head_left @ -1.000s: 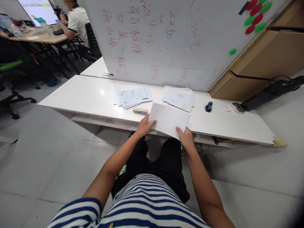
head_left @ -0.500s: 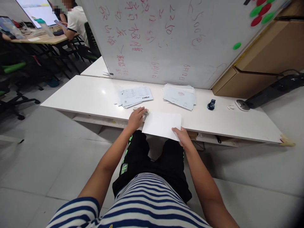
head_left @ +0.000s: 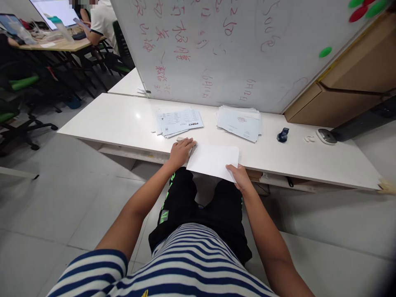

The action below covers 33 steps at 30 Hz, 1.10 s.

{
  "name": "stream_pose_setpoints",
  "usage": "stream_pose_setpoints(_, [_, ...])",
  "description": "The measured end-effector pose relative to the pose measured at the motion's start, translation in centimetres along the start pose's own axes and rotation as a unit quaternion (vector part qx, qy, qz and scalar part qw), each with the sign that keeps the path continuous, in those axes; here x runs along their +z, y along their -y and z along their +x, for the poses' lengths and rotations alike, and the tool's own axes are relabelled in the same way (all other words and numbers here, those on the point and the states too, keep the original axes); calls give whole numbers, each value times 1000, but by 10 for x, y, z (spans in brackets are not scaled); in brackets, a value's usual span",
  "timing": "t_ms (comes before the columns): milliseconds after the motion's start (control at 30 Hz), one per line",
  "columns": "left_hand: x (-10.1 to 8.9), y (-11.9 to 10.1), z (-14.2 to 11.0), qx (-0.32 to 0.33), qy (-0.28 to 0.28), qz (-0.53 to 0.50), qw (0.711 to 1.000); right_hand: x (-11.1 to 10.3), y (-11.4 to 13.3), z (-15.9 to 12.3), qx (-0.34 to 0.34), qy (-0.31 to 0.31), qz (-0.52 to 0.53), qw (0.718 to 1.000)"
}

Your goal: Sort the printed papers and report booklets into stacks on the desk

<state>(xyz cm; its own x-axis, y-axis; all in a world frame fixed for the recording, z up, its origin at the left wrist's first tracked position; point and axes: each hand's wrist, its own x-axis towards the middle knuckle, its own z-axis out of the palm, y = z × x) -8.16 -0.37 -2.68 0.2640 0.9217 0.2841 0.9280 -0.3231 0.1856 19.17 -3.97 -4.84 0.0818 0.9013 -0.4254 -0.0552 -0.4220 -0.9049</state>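
Observation:
My right hand (head_left: pixel 239 176) pinches the near right corner of a white sheet of paper (head_left: pixel 213 160), thumb on top. This sheet lies partly on the white table and juts out over its front edge. At its left edge, my left hand (head_left: pixel 182 152) is closed over a small grey stapler (head_left: pixel 180 139), mostly hidden under the fingers. Behind the left hand lies a stack of printed papers (head_left: pixel 182 120) with dark lettering. Another paper stack (head_left: pixel 239 122), with a faint round emblem, rests further right.
A whiteboard (head_left: pixel 192 74) with red writing stands along the table's (head_left: pixel 108 123) back. To the right are a dark blue object (head_left: pixel 282 135), small white pieces (head_left: pixel 309 139), a grey-topped device (head_left: pixel 326 136) and cardboard boxes (head_left: pixel 324 107). A person (head_left: pixel 103 22) sits at another desk, far left.
The left hand has moved slightly forward over the stapler, covering more of it. The sheet stays in the right hand. The whole view has shifted a little.

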Motion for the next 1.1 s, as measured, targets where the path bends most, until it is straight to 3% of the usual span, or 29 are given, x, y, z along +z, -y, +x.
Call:
stream_pose_setpoints(367, [-9,11,8,24,38,9,999,7,-10,-5,12,-21,14,1000])
stream_pose_setpoints(500, [-9,16,10,23,-4,-23,999,5,-6,-10,1,-26,9,1000])
stream_pose_setpoints(667, [6,20,9,-37,-77,-47,995,-12,-10,-13,-31,-38,1,999])
stream_pose_setpoints(867, [26,21,4,-55,-78,-42,995,-38,-14,-18,-59,-36,2,998])
stream_pose_setpoints(1100, [27,22,4,-48,-72,-36,996,-49,-19,-14,-56,-70,-1,996])
